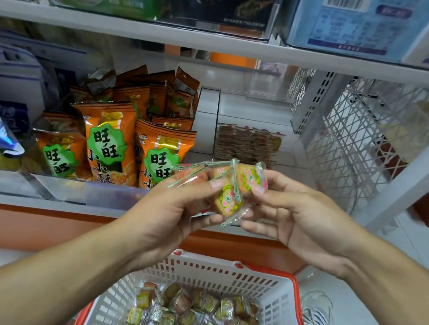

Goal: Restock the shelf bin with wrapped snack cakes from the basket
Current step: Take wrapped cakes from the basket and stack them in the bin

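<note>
Both hands, left hand [172,211] and right hand [300,221], pinching snack cakes [227,188] just below and before the shelf bin [252,113], right nearer.

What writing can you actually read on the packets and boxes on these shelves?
"旺旺" in white on a green badge: orange snack bags, at least three.
"小小酥" below it on the middle bag, cut off at the bottom.
Barcode and printed table on the blue box on the upper shelf: too blurred to read.
Snack cakes in the hands, and those in the basket: print too small.
</note>
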The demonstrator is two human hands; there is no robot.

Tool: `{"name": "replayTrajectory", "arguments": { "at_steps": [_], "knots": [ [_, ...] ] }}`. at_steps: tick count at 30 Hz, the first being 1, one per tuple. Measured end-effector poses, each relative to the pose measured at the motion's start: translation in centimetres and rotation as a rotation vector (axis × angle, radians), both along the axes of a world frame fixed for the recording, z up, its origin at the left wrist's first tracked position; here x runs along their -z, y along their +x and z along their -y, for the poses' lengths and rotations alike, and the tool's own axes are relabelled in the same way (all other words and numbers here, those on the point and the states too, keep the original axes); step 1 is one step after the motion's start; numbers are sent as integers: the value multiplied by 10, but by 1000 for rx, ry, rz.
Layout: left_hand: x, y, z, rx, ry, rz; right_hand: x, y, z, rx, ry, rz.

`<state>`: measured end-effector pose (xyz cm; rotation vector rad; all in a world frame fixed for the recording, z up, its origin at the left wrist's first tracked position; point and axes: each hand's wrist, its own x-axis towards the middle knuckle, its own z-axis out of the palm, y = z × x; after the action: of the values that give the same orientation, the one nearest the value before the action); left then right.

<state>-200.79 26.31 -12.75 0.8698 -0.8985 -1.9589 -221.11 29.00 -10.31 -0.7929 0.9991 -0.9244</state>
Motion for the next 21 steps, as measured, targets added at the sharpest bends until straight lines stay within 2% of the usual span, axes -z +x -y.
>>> {"name": "replayTrajectory", "arguments": {
  "at_steps": [6, 9, 13, 15, 19, 21],
  "knots": [
    [11, -5, -3, -59, -43, 65, -5, -8, -1, -80, -129, -100],
    [16, -9, -2, -87, -83, 134, 1, -4, -6, -86, -84, -146],
    [22, -12, -2, -122, -142, 193, 7, -3, -5, 13, -10, -131],
    [23, -13, -2, -108, -212, 235, 8, -4, -4, -14, 8, -113],
    [22, -24, 4, -199, -338, 359, 7, -6, 0, -156, -101, -176],
    [18, -31, 10, -270, -362, 394, 5, -10, 5, -126, -159, -244]
  ]
}}
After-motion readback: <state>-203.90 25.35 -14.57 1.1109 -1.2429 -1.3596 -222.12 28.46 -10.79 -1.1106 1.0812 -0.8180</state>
